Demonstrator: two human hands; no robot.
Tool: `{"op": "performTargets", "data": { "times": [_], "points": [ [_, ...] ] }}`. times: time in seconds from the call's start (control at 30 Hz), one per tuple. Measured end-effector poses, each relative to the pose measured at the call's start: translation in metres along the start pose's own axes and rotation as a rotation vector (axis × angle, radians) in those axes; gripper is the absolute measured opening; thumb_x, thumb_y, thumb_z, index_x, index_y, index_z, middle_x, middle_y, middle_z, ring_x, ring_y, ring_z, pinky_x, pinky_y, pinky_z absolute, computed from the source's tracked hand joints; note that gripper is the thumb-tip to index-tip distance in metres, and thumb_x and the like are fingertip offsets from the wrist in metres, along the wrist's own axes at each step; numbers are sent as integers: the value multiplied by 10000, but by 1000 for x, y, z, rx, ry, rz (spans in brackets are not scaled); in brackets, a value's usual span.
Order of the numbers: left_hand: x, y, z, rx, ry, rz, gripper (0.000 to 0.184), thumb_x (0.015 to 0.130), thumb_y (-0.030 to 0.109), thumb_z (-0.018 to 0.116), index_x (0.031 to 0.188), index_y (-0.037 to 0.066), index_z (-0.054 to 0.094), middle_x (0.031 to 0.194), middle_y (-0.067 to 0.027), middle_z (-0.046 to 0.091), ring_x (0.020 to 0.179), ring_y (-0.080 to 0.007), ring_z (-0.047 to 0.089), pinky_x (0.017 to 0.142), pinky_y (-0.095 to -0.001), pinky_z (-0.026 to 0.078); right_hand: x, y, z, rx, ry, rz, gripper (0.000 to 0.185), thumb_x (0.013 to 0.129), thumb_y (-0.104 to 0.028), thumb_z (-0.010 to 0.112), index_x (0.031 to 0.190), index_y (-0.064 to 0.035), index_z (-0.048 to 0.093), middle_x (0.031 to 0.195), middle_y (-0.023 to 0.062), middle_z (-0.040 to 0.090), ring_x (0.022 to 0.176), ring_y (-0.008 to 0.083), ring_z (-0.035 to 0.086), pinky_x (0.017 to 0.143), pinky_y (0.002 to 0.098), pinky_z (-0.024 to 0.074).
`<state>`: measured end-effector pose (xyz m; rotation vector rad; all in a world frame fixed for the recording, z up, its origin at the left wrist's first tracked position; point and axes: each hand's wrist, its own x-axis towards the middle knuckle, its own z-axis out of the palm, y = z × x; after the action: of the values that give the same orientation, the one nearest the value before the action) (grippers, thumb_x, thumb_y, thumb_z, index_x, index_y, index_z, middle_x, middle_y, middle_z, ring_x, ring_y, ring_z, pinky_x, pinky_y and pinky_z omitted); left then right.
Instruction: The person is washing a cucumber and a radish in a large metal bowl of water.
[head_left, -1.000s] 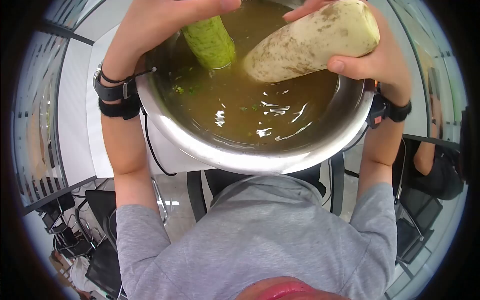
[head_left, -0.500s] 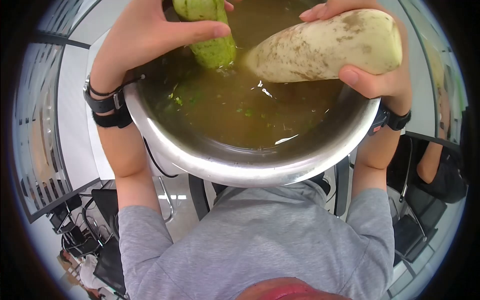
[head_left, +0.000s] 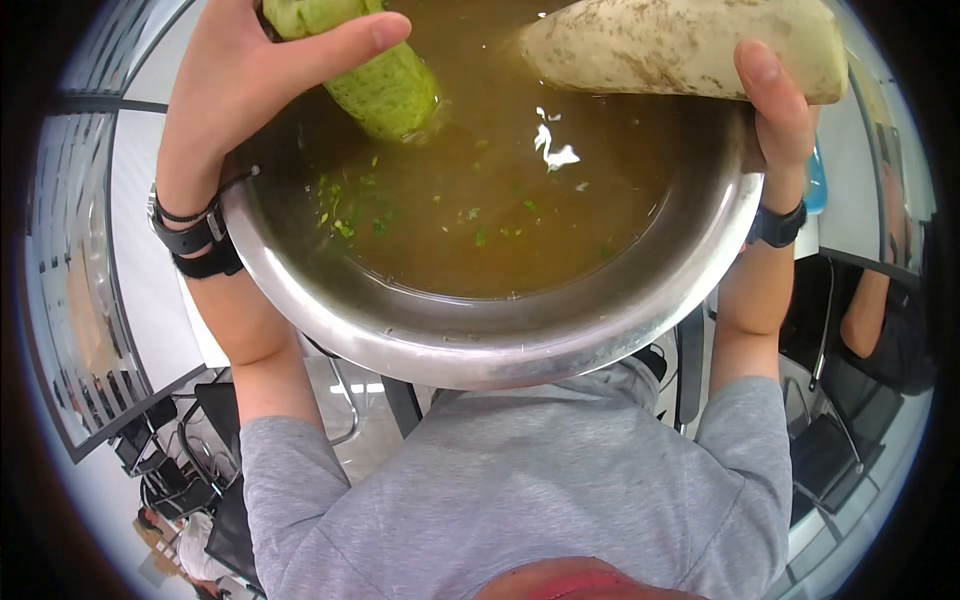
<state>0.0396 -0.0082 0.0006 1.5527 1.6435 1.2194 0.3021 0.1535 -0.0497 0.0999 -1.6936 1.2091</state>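
Note:
My left hand [head_left: 265, 75] is wrapped round a green vegetable [head_left: 385, 95] at the upper left, its lower end dipping into murky brown water [head_left: 480, 180]. At the upper right my right hand [head_left: 782, 105] grips the thick end of a large white radish [head_left: 680, 45] with brown smudges. The radish lies nearly level and its narrow end touches the water. Both vegetables are over a wide steel basin [head_left: 500, 365]. Small green bits [head_left: 345, 228] float near the basin's left side. The fingers behind each vegetable are mostly hidden.
A white table [head_left: 205, 330] shows beside the basin. Black chairs [head_left: 235, 530] stand at the lower left and more at the right. Another person's arm [head_left: 865, 310] is at the far right. A blue object [head_left: 816, 185] sits just beyond my right wrist.
The green vegetable has shifted left with my left hand. My right hand has moved the radish right and up, turning it more level. The basin appears lower in view, and more green bits show.

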Motion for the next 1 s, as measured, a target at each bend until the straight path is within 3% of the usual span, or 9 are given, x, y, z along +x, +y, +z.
{"op": "performTargets", "data": {
  "times": [0.1, 0.17, 0.27, 0.4, 0.5, 0.57, 0.67, 0.87, 1.0],
  "points": [
    [-1, 4, 3, 68, -32, -100, 452, 785, 116, 838, 1165, 17, 613, 1049, -97, 719, 992, -157, 677, 878, -300, 542, 0, -2, 2, 22, -2, -12, 633, 733, -366, 803, 1184, -23, 521, 1058, 122, 585, 1050, 227, 597, 946, 372, 494],
    [0, 6, 10, 265, -14, 2, 136, 987, 157, 612, 970, 28, 651, 961, -69, 709, 939, -149, 653, 930, -319, 507, 0, -5, 2, -25, -11, -25, 633, 727, -370, 805, 1175, -22, 524, 1054, 124, 587, 1047, 227, 596, 939, 371, 493],
    [4, -9, -15, 292, -138, 18, 322, 932, 162, 727, 1194, -5, 644, 1133, -114, 731, 1050, -155, 680, 914, -303, 538, -1, -11, 5, -38, -34, 37, 632, 710, -379, 808, 1153, -24, 532, 1051, 126, 589, 1038, 225, 596, 931, 369, 490],
    [1, -1, -5, 291, -84, 55, 243, 968, 202, 662, 1139, 29, 670, 1130, -85, 734, 952, -107, 668, 823, -254, 525, -3, -8, 5, -48, 5, 42, 620, 694, -380, 804, 1133, -30, 541, 1027, 118, 590, 1021, 227, 595, 938, 364, 481],
    [1, 2, -1, 161, 36, -45, 403, 833, 154, 812, 1154, 22, 608, 1063, -90, 714, 920, -143, 665, 828, -293, 536, -2, -6, 3, -55, 21, 33, 618, 687, -376, 804, 1130, -31, 544, 1014, 111, 588, 1014, 228, 596, 943, 363, 478],
    [2, -16, 2, -1, 164, 165, 340, 875, 186, 784, 1129, 39, 611, 1081, -79, 712, 856, -113, 645, 748, -260, 524, -2, -7, 3, -67, 4, 31, 620, 684, -375, 805, 1129, -31, 544, 1012, 108, 584, 1012, 229, 596, 944, 361, 477],
    [-4, 23, 3, 94, 76, 11, 285, 905, 182, 757, 1114, 58, 610, 1086, -66, 712, 824, -82, 636, 695, -216, 508, -4, -13, 10, -52, 0, 40, 623, 683, -375, 804, 1130, -30, 542, 1035, 109, 575, 1008, 230, 597, 946, 359, 478],
    [-2, 9, 16, 140, 159, 18, 220, 959, 192, 690, 1113, 59, 606, 1098, -74, 722, 784, -51, 631, 601, -169, 498, -3, 1, 12, 85, 138, 2, 642, 711, -437, 804, 1138, -37, 540, 1072, 117, 584, 1043, 228, 587, 924, 357, 491],
    [-3, 11, 8, 123, 116, -27, 198, 962, 197, 676, 1087, 52, 625, 1086, -83, 731, 790, -49, 640, 572, -157, 501, -4, 6, 1, 174, 152, -68, 504, 846, -453, 673, 1119, -41, 573, 1063, 118, 608, 1042, 233, 600, 917, 372, 503]
  ]
}}
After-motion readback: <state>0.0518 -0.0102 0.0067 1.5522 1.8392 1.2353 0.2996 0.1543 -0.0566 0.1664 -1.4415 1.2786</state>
